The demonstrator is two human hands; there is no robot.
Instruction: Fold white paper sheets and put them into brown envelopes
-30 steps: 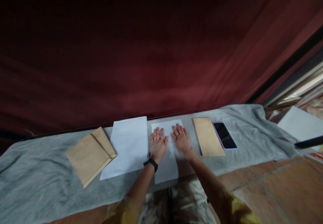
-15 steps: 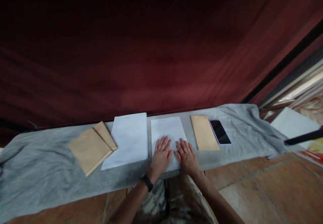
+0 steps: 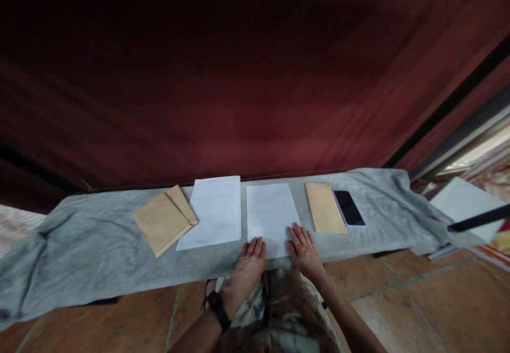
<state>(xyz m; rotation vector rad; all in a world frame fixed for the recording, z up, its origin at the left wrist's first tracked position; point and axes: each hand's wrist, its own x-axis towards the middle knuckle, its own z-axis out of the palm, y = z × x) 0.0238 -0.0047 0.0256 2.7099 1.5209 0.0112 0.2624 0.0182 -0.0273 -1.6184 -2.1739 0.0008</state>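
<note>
A white sheet of paper [image 3: 271, 209] lies flat in front of me on the grey cloth. My left hand [image 3: 251, 257] rests at its near left corner, palm down with the fingers stretched out. On the near right edge of the sheet lies my right hand [image 3: 303, 247], its fingers spread a little. Neither hand grips anything. Left of the sheet is a stack of white paper [image 3: 217, 209]. Brown envelopes [image 3: 161, 223] overlap that stack's left side. A single brown envelope [image 3: 324, 207] lies to the right of my right hand, beside a dark-screened phone [image 3: 349, 208] with a purple edge.
A grey cloth [image 3: 107, 247] covers the long, narrow surface. Behind it rises a dark red fabric wall [image 3: 255, 103]. At the right are a white sheet [image 3: 466, 204] and a black bar [image 3: 478, 218]. Below is a tiled floor [image 3: 398, 300].
Both hands have shifted outward from the middle of the sheet; the left has also drawn back to the near left corner. The camera view has moved slightly.
</note>
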